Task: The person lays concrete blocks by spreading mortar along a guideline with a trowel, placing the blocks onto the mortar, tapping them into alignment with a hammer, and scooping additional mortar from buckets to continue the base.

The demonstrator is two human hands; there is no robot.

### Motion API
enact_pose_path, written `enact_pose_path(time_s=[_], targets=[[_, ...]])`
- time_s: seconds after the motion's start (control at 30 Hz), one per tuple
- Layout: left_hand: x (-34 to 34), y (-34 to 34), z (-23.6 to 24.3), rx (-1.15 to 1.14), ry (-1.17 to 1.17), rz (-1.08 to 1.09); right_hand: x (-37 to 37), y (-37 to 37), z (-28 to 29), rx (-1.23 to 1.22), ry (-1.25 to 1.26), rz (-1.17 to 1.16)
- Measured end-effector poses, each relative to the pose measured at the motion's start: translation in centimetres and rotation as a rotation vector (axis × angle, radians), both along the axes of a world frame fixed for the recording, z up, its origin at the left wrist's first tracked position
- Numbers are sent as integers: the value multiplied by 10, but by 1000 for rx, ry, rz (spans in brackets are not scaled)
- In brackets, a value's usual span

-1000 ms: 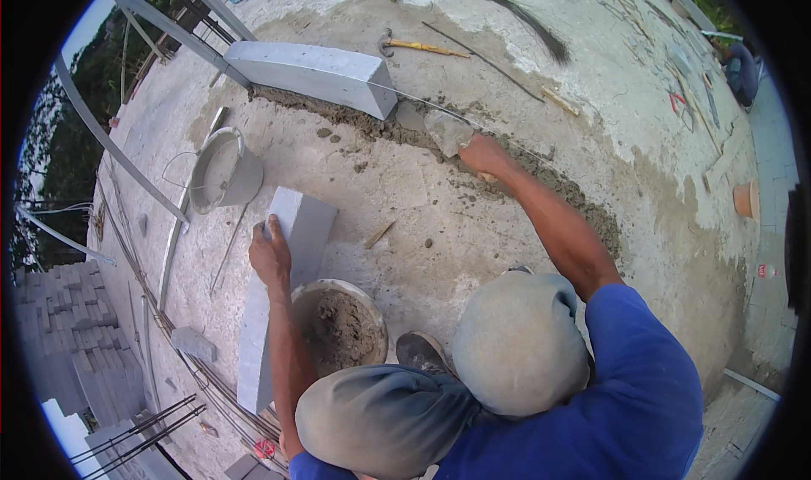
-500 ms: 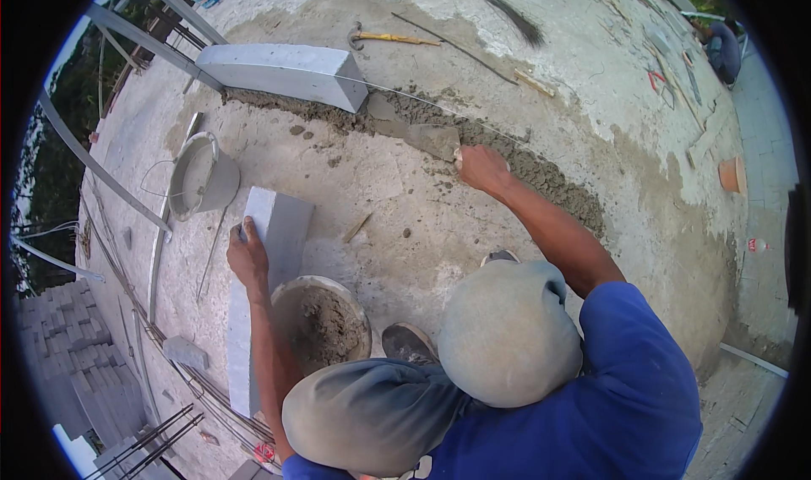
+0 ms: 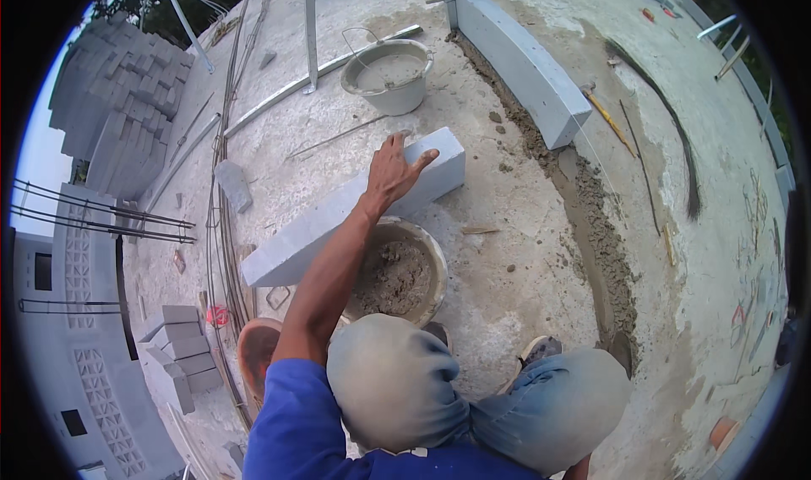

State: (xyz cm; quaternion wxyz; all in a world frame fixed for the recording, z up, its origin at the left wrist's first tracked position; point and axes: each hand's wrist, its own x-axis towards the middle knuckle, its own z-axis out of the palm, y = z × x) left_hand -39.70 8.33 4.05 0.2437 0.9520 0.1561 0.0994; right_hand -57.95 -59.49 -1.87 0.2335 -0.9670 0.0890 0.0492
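Note:
My left hand [image 3: 393, 171] lies across the top of a long light-grey block [image 3: 317, 239], thumb on one side and fingers over the other, gripping it. The block slants on the floor behind a bucket of mortar [image 3: 393, 277]. My right hand is hidden behind my right knee; only a bit of that arm shows at the lower edge. Just past that knee, a grey trowel blade [image 3: 623, 351] lies at the near end of a mortar bed [image 3: 608, 269]. A smooth groove runs along the bed. At its far end another block [image 3: 528, 66] stands on the mortar, with a string line stretched from it.
A pale bucket [image 3: 397, 100] holding grey liquid stands beyond my left hand. Right of the mortar lie a hammer [image 3: 610, 121], a thin rod [image 3: 639, 163] and a dark bristly strand [image 3: 676, 117]. Rebar [image 3: 221, 193] and stacked blocks [image 3: 127, 100] are on the left.
My view has turned left. My right hand, which held the trowel at the far part of the mortar, has come back behind my knee. A smooth groove now marks the bed.

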Motion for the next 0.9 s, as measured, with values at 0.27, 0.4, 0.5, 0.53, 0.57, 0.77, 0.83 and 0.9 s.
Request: enact_pose_path(time_s=[0.27,0.4,0.5,0.53,0.57,0.77,0.83,0.9], targets=[[119,136,6,-493,-374,620,32,10,9,3,-160,-17],[178,191,18,-647,-416,399,14,8,20,1,-221,-97],[224,112,26,-465,-200,120,-25,-10,43,-67,-230,-178],[228,103,25,-466,-193,104,-32,-10,46,-65,-230,-187],[227,94,21,-352,-189,109,-39,-10,48,-63,-230,-193],[224,56,35,-375,-140,105,-65,2,53,-54,-252,-199],[218,31,46,-448,-162,106,-67,3,59,-64,-267,-187],[210,14,52,-452,-174,81,-68,9,64,-61,-284,-164]])
